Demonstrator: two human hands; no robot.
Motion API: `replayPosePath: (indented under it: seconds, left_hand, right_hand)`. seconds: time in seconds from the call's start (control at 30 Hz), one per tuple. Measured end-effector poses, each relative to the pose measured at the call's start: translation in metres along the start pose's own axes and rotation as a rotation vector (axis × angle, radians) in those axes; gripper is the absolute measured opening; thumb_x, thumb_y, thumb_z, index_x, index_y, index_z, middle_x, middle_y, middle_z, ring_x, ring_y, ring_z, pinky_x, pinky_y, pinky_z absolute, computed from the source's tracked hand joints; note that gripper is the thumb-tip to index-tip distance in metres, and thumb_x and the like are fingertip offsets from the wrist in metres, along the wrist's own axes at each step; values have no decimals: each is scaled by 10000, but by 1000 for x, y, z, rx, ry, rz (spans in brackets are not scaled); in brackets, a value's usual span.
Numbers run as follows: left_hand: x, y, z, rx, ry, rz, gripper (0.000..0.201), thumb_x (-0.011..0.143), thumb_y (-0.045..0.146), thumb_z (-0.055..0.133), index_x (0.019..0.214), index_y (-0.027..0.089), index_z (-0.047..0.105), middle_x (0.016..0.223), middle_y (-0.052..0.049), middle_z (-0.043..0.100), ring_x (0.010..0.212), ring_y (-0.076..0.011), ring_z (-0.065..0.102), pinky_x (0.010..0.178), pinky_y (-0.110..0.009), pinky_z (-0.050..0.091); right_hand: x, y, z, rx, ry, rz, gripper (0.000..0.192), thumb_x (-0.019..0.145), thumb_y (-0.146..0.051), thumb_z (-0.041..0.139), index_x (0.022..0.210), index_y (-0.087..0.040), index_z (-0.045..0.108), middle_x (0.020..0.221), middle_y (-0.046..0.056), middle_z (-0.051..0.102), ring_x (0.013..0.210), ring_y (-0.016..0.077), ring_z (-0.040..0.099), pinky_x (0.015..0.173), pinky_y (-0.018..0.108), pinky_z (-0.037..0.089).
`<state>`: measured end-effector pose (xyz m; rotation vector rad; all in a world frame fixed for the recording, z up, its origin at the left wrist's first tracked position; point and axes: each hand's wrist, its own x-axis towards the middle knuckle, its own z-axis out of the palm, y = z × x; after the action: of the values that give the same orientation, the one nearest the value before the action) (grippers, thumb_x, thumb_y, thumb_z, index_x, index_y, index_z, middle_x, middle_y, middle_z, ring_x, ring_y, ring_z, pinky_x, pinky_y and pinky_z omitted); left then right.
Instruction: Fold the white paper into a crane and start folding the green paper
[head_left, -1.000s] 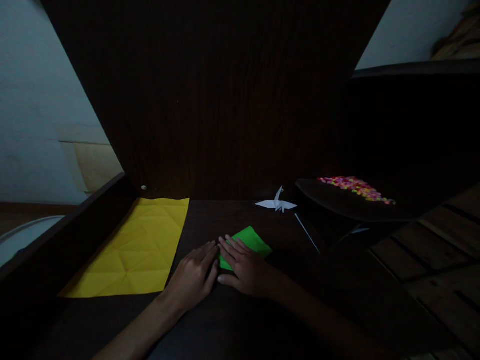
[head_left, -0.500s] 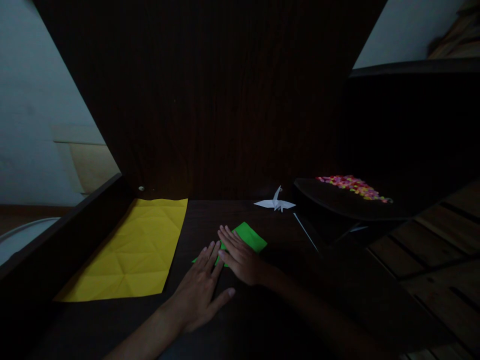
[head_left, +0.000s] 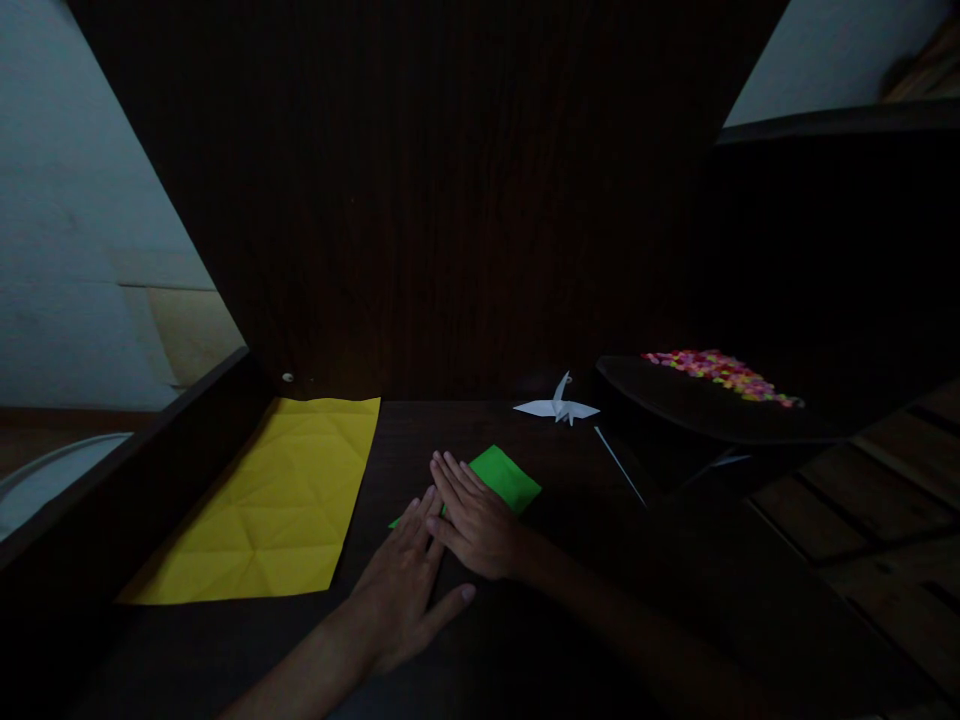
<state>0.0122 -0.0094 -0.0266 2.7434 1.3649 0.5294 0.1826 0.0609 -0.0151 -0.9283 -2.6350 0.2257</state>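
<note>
A bright green piece of paper point(head_left: 507, 478) lies flat on the dark tabletop, its left part mostly covered by my hands. My left hand point(head_left: 405, 585) rests palm down at its left end, fingers stretched out and thumb spread to the right. Over the paper's middle lies my right hand point(head_left: 480, 520), also flat, its fingers pointing up and left and its tips close beside the left fingertips. Off to the left is a large creased sheet of yellow paper point(head_left: 285, 500). A white origami crane point(head_left: 559, 409) stands behind the green paper.
A thin white stick point(head_left: 620, 466) lies right of the green paper. On a dark curved surface point(head_left: 660, 410) at the right is a pile of small pink, red and yellow pieces point(head_left: 720, 375). A raised dark edge point(head_left: 150, 440) borders the left side; a tall dark panel point(head_left: 420, 200) rises behind.
My right hand has slid slightly left and down over the green paper, nearer the left fingers. The whole view has shifted a little; the left hand stays pressed in place.
</note>
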Motion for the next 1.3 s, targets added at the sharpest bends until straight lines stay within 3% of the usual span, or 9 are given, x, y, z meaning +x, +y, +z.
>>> replayPosePath:
  seconds: [0.23, 0.4, 0.7, 0.9, 1.03, 1.3]
  left_hand:
    - [3, 2, -4, -2, -36, -2, 734, 933, 558, 436, 1479, 87, 299, 1559, -212, 223, 1435, -349, 215, 1112, -527, 333]
    - [4, 3, -9, -17, -73, -9, 748, 944, 552, 416, 1518, 127, 191, 1579, -181, 176, 1446, -334, 183, 1116, -523, 328]
    - [3, 0, -7, -21, -78, -15, 790, 942, 559, 421, 1538, 152, 100, 1589, -173, 120, 1445, -342, 178, 1125, -523, 311]
    - [2, 0, -7, -1, -90, -4, 779, 948, 561, 407, 1542, 192, 66, 1598, -133, 88, 1448, -336, 163, 1137, -511, 293]
    - [2, 0, -10, -1, -88, 18, 753, 950, 548, 419, 1540, 229, 79, 1601, -112, 82, 1445, -343, 171, 1129, -526, 302]
    - [0, -1, -14, -10, -88, 37, 793, 927, 567, 452, 1539, 197, 108, 1598, -138, 94, 1441, -365, 171, 1114, -551, 315]
  right_hand:
    - [-7, 15, -6, -53, -19, 38, 606, 1006, -436, 336, 1483, -66, 284, 1551, 161, 250, 1451, 277, 188, 1166, 500, 239]
    - [-16, 28, -17, -87, -64, 55, 554, 1010, -453, 319, 1470, -145, 344, 1547, 129, 286, 1451, 283, 188, 1157, 529, 224]
    - [-28, 48, -22, -101, -73, 97, 768, 921, -606, 421, 1493, -114, 277, 1559, 153, 243, 1457, 270, 174, 1171, 510, 193]
    - [-32, 60, -20, -94, -78, 108, 945, 828, -730, 452, 1508, -109, 240, 1565, 165, 203, 1457, 311, 151, 1173, 518, 162]
    - [-33, 62, -21, -90, -85, 117, 1003, 797, -771, 446, 1509, -99, 232, 1571, 161, 180, 1460, 311, 136, 1180, 505, 144]
    - [-32, 61, -20, -94, -62, 113, 1025, 781, -791, 440, 1506, -93, 239, 1565, 172, 205, 1453, 319, 169, 1174, 517, 157]
